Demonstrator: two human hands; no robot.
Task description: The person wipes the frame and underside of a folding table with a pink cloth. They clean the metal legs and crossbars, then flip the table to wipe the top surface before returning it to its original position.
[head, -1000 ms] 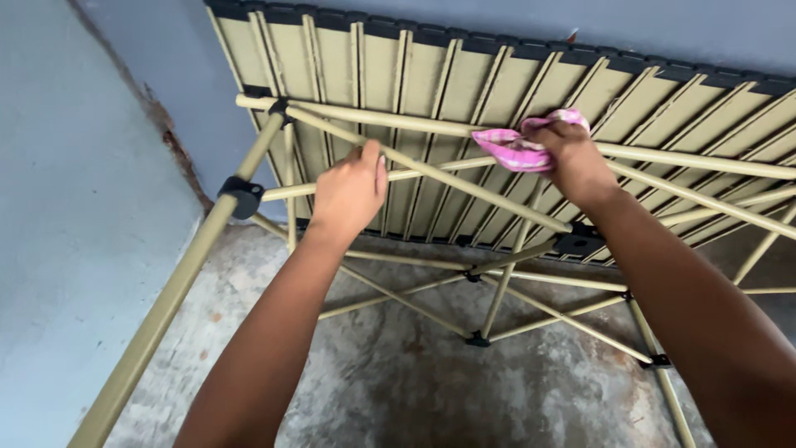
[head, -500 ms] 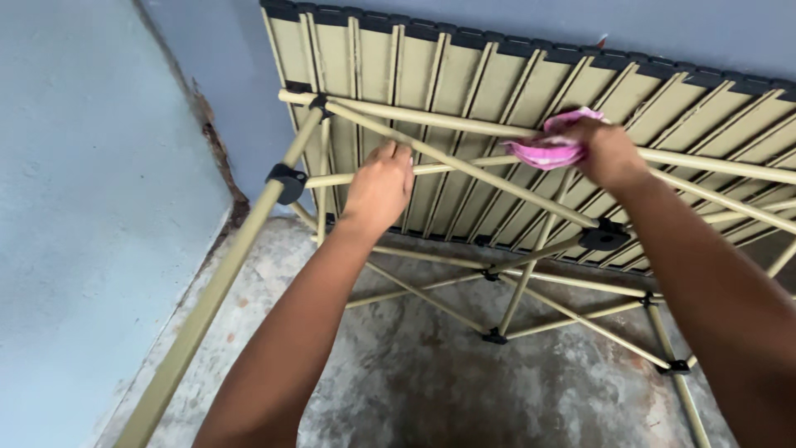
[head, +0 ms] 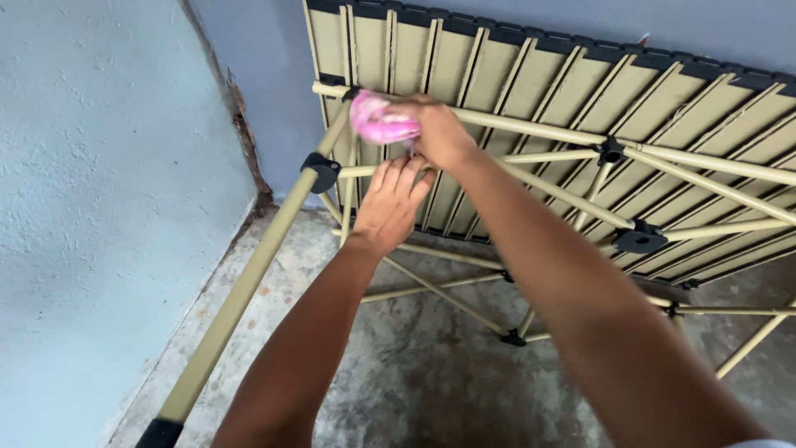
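Wiping is under way on the frame of a folding camp table [head: 580, 91] that stands tipped on its side, its slatted olive-tan top leaning against the wall and its tubular legs and cross-braces pointing out toward the camera. The right hand [head: 439, 129] is closed around a bunched pink cloth [head: 380, 120] and presses it on the upper horizontal tube [head: 531, 126], close to the left corner where that tube meets a black joint; the cloth looks blurred, so it reads as mid-stroke. The left hand [head: 390, 203] sits just below, fingers together and laid against a thin cross-tube [head: 365, 171], steadying the frame rather than clamped on it, as far as can be told. Judging by where the cloth is, the top tube's left end is being covered now, while the long leg [head: 249, 282] slanting down to the lower left, the lower braces and the black connectors [head: 640, 241] to the right show no sign either way of having been wiped; no dust or streaks are clear enough to say how much is left. The floor [head: 414, 373] is bare, mottled grey concrete with rusty stains. The wall [head: 99, 166] on the left is rough pale-blue plaster, with a flaking brown seam running down the corner [head: 249, 141] to the floor.
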